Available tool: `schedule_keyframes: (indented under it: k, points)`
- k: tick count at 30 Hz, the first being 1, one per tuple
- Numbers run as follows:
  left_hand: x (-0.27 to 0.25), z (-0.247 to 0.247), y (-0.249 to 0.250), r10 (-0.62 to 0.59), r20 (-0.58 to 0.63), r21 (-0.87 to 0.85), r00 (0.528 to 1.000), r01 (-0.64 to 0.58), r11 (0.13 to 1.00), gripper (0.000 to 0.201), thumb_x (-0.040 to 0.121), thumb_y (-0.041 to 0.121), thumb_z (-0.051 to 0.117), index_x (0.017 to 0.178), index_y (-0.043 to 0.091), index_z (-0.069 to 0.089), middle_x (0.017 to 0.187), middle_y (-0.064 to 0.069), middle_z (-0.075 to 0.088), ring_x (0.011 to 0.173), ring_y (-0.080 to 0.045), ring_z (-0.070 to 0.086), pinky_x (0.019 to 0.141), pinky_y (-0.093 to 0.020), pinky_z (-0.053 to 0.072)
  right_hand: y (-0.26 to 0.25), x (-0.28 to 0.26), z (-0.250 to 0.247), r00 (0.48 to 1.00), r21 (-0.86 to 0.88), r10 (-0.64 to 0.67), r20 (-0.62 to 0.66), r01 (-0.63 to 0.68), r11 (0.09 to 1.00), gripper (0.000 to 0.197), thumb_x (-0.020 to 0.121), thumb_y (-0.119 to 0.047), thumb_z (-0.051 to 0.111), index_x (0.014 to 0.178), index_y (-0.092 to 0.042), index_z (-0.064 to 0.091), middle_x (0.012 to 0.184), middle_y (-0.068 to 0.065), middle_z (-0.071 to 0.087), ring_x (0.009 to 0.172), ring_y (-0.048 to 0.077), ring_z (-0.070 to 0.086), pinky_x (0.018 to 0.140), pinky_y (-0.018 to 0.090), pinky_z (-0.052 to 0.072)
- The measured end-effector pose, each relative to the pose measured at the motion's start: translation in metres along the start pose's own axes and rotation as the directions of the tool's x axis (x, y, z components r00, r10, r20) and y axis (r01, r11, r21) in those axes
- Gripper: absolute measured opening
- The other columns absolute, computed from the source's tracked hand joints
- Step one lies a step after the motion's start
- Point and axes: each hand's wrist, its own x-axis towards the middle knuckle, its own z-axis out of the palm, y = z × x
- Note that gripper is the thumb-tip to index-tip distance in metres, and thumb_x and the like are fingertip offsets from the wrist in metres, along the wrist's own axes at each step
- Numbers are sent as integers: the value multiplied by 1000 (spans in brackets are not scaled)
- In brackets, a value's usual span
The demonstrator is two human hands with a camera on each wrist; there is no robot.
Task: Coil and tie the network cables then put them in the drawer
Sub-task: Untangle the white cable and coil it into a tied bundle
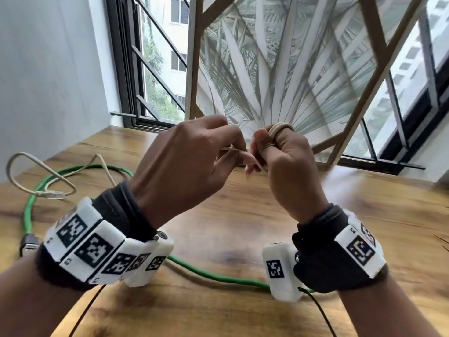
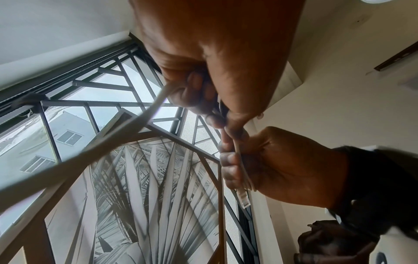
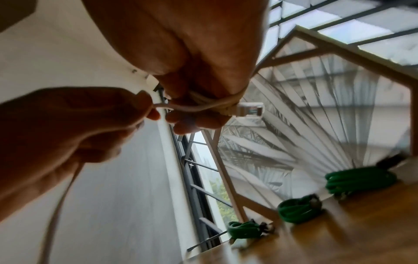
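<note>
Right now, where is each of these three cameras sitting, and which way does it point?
Head: worn on the head, looking down at the wooden table, both hands and wristbands, and the loose green cable.
Left wrist: under the left hand, looking up toward the window; the right hand shows too.
Right wrist: under the right hand, facing the left hand and three green coils.
All share the beige cable held by both hands.
</note>
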Motion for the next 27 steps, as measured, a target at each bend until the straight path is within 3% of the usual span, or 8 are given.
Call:
schedule_keyframes:
  k: [3,7,11,15,17,21,24,27]
  points:
    - [1,0,1,2,-32,-47,999,-3,999,15,98,35,75,96,20,73,91,9,65,73,-5,60,68,-32,53,-1,-2,3,994,-37,-71,79,74,997,55,105,-42,50,61,-9,55,53,1,50,50,20,47,55,39,37]
    - [1,-1,3,-3,-59,-61,998,-1,998,18,95,28,78,105,16,69,84,22,50,72,11,54,69,-7,41,-10,-6,2,985,-82,-145,90,152,985,72,98,-68,40,55,-12,56,55,-6,51,54,14,51,57,35,40]
    - [2,-2,-3,-25,5,-37,1000,25,999,26,96,44,75,88,20,70,73,14,54,62,-1,52,61,-18,38,-12,-6,-3,991,-112,-72,113,85,990,83,97,-76,24,51,-12,49,50,-4,45,50,12,43,57,35,35]
    - [3,-6,-13,-157,118,-109,981,169,980,43,92,63,67,67,29,59,49,11,44,47,-8,43,49,-17,30,-8,-5,-1,985,-29,58,161,-54,998,82,101,-67,18,56,-5,46,59,20,43,55,22,38,59,39,33]
    - [4,-8,-18,-226,204,-97,953,249,964,49,87,72,61,63,29,59,49,9,48,48,-8,46,47,-19,32,-6,-3,-1,976,76,125,177,-140,987,74,101,-63,25,59,-8,49,59,13,38,53,19,33,55,35,28]
    - [6,-7,-32,-363,463,-63,808,439,896,46,90,67,60,73,26,72,59,15,61,56,0,53,55,-23,37,-3,5,-11,956,218,242,165,-274,936,54,109,-45,32,64,-18,40,53,-6,31,50,13,24,47,23,24]
    - [4,-1,-44,-396,502,-73,768,494,866,36,95,58,64,79,27,72,63,12,61,58,-2,54,58,-25,41,-1,5,-13,974,194,184,135,-208,959,40,106,-25,48,68,-17,42,56,-7,34,49,9,30,48,19,29]
    - [1,0,-55,-432,608,72,666,496,865,23,103,46,60,95,27,71,68,13,65,61,-7,59,61,-26,51,-1,7,-15,990,287,136,23,-137,948,36,106,-18,50,70,-15,46,56,-9,39,51,10,34,50,20,32]
